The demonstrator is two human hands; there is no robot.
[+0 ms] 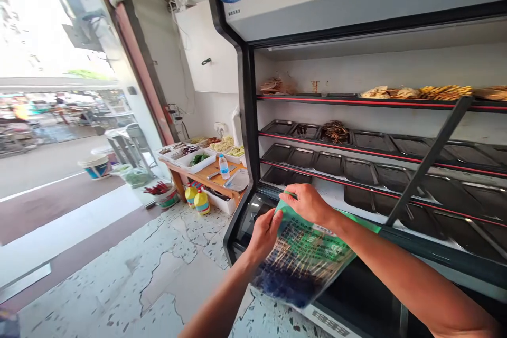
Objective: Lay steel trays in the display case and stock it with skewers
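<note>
A green and clear plastic bag of skewers (304, 253) hangs in front of the display cabinet, with thin sticks and dark food showing through it. My left hand (264, 229) is closed on the bag's upper left corner. Just above and to the right, my right hand (307, 203) pinches the top edge of the same bag. My right forearm passes over part of the bag. Behind it, the cabinet's shelves hold metal trays (330, 162), and a bundle of dark skewers (335, 131) lies in one tray.
Pale and yellow skewered food (446, 92) lies on the top shelf. A black strut (430, 161) slants across the shelves. To the left, a wooden table (212, 182) carries food trays and a water bottle (224, 167). Yellow jugs (202, 203) and a basket (163, 198) stand on the floor.
</note>
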